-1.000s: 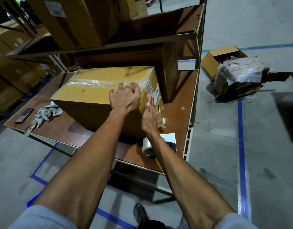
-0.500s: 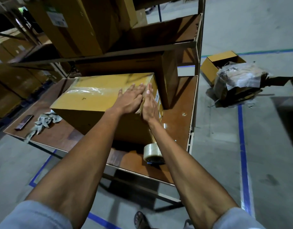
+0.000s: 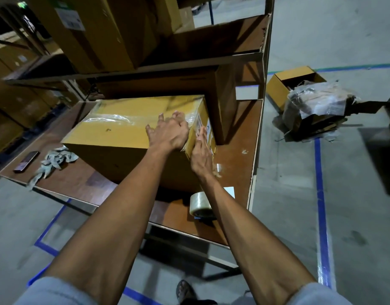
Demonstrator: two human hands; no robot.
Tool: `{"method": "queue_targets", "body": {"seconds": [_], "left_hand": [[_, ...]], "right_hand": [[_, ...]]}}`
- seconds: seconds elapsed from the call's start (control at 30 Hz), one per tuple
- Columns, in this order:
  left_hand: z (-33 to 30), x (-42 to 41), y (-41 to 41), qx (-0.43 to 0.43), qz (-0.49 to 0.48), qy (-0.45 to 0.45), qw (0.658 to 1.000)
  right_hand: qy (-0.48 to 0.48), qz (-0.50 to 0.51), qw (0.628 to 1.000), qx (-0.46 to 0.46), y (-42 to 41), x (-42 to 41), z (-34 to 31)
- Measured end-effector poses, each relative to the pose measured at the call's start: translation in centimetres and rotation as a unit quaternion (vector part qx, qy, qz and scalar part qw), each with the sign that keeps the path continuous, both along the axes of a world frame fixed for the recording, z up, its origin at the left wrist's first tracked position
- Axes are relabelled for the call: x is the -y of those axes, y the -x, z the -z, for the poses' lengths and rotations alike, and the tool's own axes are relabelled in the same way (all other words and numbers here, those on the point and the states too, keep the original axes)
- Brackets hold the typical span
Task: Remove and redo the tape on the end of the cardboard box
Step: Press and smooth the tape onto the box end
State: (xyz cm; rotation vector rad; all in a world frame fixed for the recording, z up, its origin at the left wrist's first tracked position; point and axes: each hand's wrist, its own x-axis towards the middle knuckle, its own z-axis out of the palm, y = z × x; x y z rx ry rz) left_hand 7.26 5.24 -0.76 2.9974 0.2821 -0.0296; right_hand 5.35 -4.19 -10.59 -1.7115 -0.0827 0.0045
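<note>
A yellow-brown cardboard box (image 3: pixel 123 133) lies on a brown table (image 3: pixel 236 172), with wrinkled clear tape (image 3: pixel 114 118) running along its top. My left hand (image 3: pixel 170 130) rests flat on the top at the box's right end, fingers spread over the tape near the edge. My right hand (image 3: pixel 200 154) lies flat against the right end face, fingertips on the white labels there. Neither hand holds anything. A roll of clear tape (image 3: pixel 199 203) sits on the table by the front edge, partly behind my right forearm.
A crumpled scrap of tape (image 3: pixel 217 169) and a white card (image 3: pixel 230 191) lie near the roll. A phone (image 3: pixel 26 161) and grey gloves (image 3: pixel 54 160) sit at the table's left. A darker box (image 3: pixel 189 84) stands behind. A pile of scrap cardboard and plastic (image 3: pixel 317 111) is on the floor.
My left hand went from a closed fist to flat and spread on the box top. My right hand slid up the end face to the top edge, then back down a little.
</note>
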Motion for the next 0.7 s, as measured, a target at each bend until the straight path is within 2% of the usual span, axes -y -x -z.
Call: {"method": "queue_targets", "body": {"seconds": [0.1,0.2,0.27,0.47,0.7], "left_hand": [[0.0,-0.2,0.3,0.023,0.022,0.007,0.999],[0.0,-0.6,0.1,0.016,0.101,-0.001,0.995],[-0.1,-0.6,0.0,0.005,0.128,-0.006,0.992],[-0.5,-0.2,0.2,0.011,0.089,-0.012,0.996],[-0.1,0.1,0.4,-0.003,0.015,-0.027,1.0]], "right_hand": [[-0.007,0.005,1.0,-0.02,0.2,0.1,-1.3],[-0.032,0.014,0.997,0.063,-0.1,0.0,-3.3],[-0.052,0.018,0.996,0.076,-0.6,-0.1,-4.3],[-0.033,0.014,0.993,0.111,-0.8,-0.1,-3.5],[-0.019,-0.013,0.995,0.095,0.0,0.5,-1.5]]}}
